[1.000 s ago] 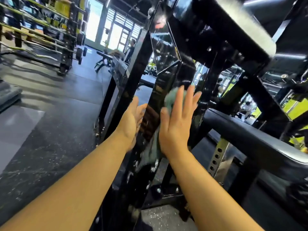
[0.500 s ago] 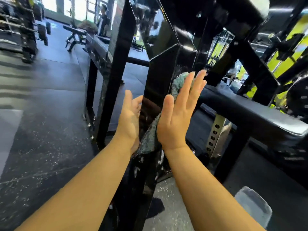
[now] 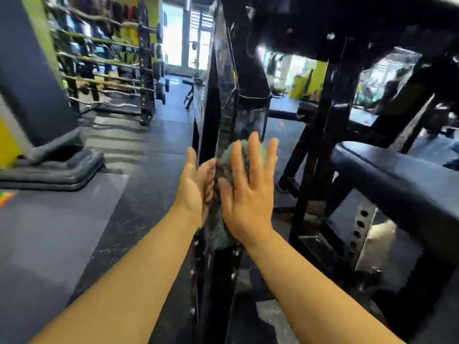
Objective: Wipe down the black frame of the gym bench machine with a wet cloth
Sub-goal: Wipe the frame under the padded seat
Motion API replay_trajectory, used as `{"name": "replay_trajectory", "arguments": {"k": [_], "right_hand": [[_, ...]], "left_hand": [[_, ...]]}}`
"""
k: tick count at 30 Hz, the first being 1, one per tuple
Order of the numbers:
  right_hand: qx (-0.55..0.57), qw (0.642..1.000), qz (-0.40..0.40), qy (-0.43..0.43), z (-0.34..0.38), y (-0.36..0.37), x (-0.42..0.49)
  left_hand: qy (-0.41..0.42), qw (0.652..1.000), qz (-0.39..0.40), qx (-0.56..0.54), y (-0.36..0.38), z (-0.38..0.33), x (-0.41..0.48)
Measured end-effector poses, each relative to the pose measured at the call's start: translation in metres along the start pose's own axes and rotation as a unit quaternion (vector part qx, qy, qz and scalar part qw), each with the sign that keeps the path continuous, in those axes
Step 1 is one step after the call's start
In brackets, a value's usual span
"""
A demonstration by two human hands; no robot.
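Against glossy black frame post (image 3: 223,115), flat right hand (image 3: 248,194) presses fuzzy green cloth (image 3: 236,155).

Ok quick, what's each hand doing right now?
Left hand: open, flat against the glossy black frame post.
Right hand: open, pressing the green fuzzy cloth onto it.

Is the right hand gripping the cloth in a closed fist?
No, the right hand presses the cloth against the black frame with fingers straight.

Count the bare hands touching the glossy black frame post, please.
2: the left hand on its left face, the right hand pressing the grey-green cloth on its right face.
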State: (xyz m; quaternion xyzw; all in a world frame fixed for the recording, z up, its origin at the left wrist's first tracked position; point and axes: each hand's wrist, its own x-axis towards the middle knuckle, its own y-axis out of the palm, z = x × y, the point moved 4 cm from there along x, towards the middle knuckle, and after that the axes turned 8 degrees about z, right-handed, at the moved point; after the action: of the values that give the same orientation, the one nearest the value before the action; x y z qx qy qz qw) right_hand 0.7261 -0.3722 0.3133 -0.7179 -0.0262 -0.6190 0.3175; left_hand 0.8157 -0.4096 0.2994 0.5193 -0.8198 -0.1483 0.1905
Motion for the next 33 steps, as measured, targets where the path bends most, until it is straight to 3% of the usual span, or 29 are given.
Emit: {"name": "replay_trajectory", "arguments": {"k": [3, 5, 11, 16, 19, 21, 23, 25, 28, 33], "right_hand": [[-0.05, 0.988, 0.066, -0.127, -0.006, 0.004, -0.044], [-0.042, 0.979, 0.064, -0.187, -0.014, -0.006, -0.023], [0.105, 0.992, -0.03, -0.07, -0.01, -0.023, 0.069], [0.023, 0.973, 0.079, -0.217, -0.011, 0.0, -0.042], [-0.034, 0.962, 0.094, -0.253, -0.013, 0.007, -0.07], [-0.033, 0.964, 0.094, -0.246, -0.012, 0.0, -0.055], [-0.022, 0.981, 0.061, -0.181, -0.007, -0.007, -0.016], [0.007, 0.996, 0.018, -0.093, -0.008, -0.016, 0.022], [0.011, 0.999, -0.014, -0.031, -0.006, -0.015, 0.027], [-0.024, 0.996, 0.087, -0.006, 0.007, 0.013, -0.09]], "left_hand": [[-0.027, 0.998, -0.053, -0.023, 0.005, -0.005, -0.004], [-0.034, 0.993, -0.095, -0.053, 0.009, -0.006, -0.007], [0.011, 0.986, -0.139, -0.09, 0.022, -0.009, -0.008], [0.001, 0.988, -0.112, -0.11, 0.011, -0.001, -0.014], [-0.037, 0.991, -0.11, -0.069, -0.015, 0.013, -0.008], [-0.09, 0.99, -0.109, 0.007, -0.028, 0.027, -0.011], [-0.122, 0.987, -0.083, 0.057, -0.041, 0.042, -0.014], [-0.109, 0.991, -0.068, 0.049, -0.045, 0.06, -0.016], [-0.088, 0.995, -0.036, 0.028, -0.056, 0.091, -0.021], [0.004, 0.999, 0.038, -0.008, -0.052, 0.125, -0.042]]}}
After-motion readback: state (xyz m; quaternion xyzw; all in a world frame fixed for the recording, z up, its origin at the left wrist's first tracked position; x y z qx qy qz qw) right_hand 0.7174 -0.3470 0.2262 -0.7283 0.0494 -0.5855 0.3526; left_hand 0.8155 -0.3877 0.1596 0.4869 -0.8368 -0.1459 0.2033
